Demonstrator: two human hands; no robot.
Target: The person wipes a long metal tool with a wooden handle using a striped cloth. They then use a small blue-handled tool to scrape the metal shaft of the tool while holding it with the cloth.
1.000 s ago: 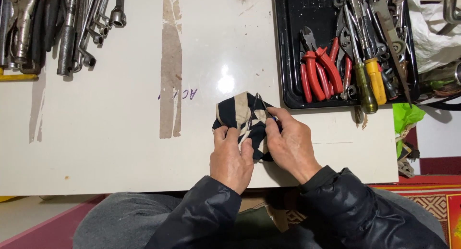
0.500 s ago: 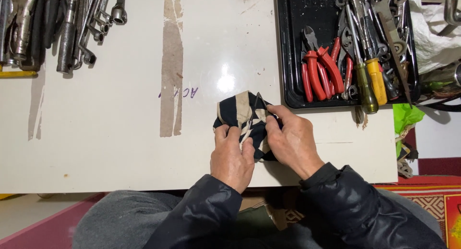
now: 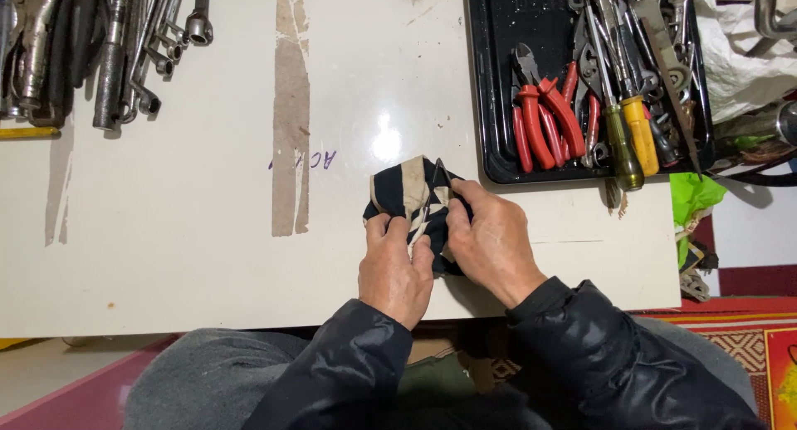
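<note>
Both hands, left hand (image 3: pixel 394 268) and right hand (image 3: pixel 490 243), pinch a bunched navy-and-cream striped cloth (image 3: pixel 413 199) between their fingers on the white surface (image 3: pixel 207 256); a black tool tray (image 3: pixel 498 106) lies beyond the fingers.

1. Hands: two, a left hand (image 3: pixel 397 272) and a right hand (image 3: pixel 491 243), both closed on the same item.
2. Striped cloth (image 3: pixel 413 199): one, near the front edge of the white table (image 3: pixel 199 256).
3. Black tray (image 3: pixel 498 81): one, at the far right corner.
4. Red-handled pliers (image 3: pixel 544 119): at least two pairs in the tray; the overlap prevents an exact count.
5. Yellow-handled screwdrivers (image 3: pixel 633 139): two, in the tray.
6. Wrenches (image 3: pixel 149 48): a cluster at the far left corner; not countable.
</note>
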